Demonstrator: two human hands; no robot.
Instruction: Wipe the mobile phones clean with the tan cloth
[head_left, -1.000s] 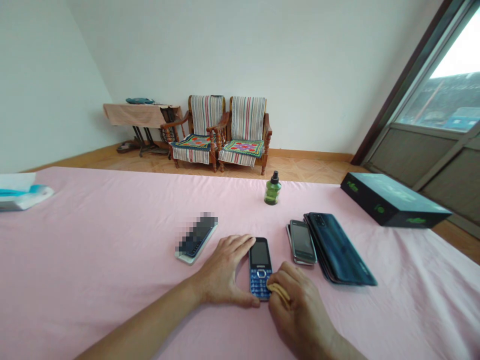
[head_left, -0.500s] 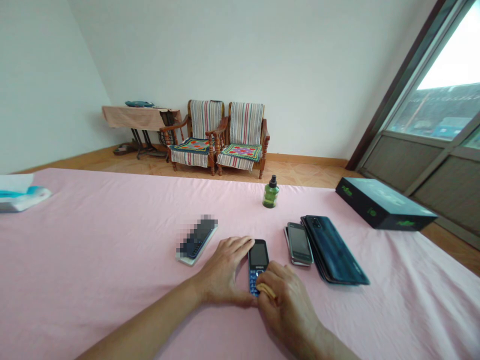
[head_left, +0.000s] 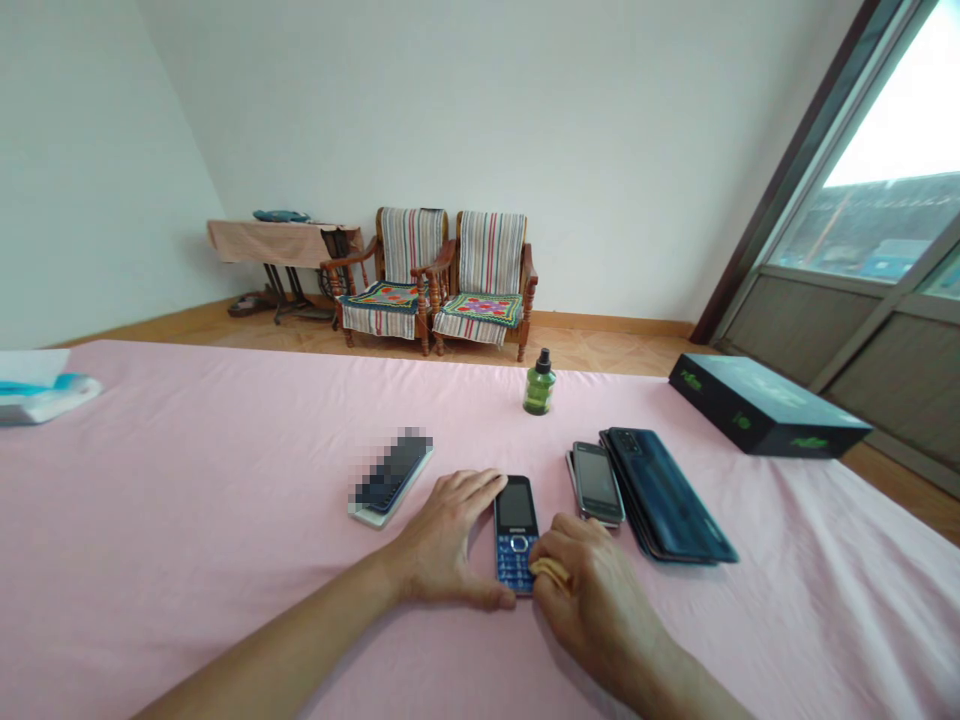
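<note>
Fingers of the left hand [head_left: 442,540] spread beside a blue keypad phone [head_left: 515,535], while the right hand [head_left: 592,600] pinches a yellow cloth [head_left: 549,572] at the phone's lower right edge. On the pink worktop [head_left: 225,480] lie a pixelated phone [head_left: 391,476] to the left, a silver phone [head_left: 596,484] and dark smartphones [head_left: 664,495] to the right.

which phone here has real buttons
The blue keypad phone between the left hand and right hand: it shows rows of buttons under its screen. The silver-edged phone beside it shows only a screen; the blurred one can't be judged.
</note>
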